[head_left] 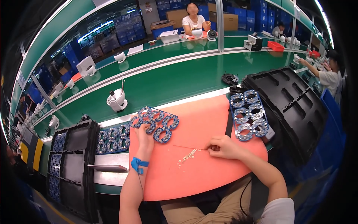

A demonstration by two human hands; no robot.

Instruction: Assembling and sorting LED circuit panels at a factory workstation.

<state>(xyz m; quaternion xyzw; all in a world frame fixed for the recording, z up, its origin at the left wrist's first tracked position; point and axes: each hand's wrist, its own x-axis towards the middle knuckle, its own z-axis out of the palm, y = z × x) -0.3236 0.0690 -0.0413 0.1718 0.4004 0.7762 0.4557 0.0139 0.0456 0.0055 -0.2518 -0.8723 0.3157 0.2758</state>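
Note:
My left hand [144,133] is closed on the lower left edge of a blue panel of ring-shaped circuit boards [162,134], held tilted over the orange mat [209,179]. Over the mat's right half my right hand [222,147] is closed, thumb and fingers pinched together; what is between them is too small to tell. A thin reddish line [188,147], perhaps a wire or a slim tool, runs leftward from those fingertips. Just below it lies a scatter of small pale pieces [188,157]. A blue strap [139,164] with a cord circles my left wrist.
Another ring-board panel [249,115] lies at the mat's right edge, and one more [113,139] at left. Black trays [91,168] flank the mat, the right tray [289,108] being larger. Beyond is a green conveyor [167,84] with a white camera housing [117,100]. A person sits opposite.

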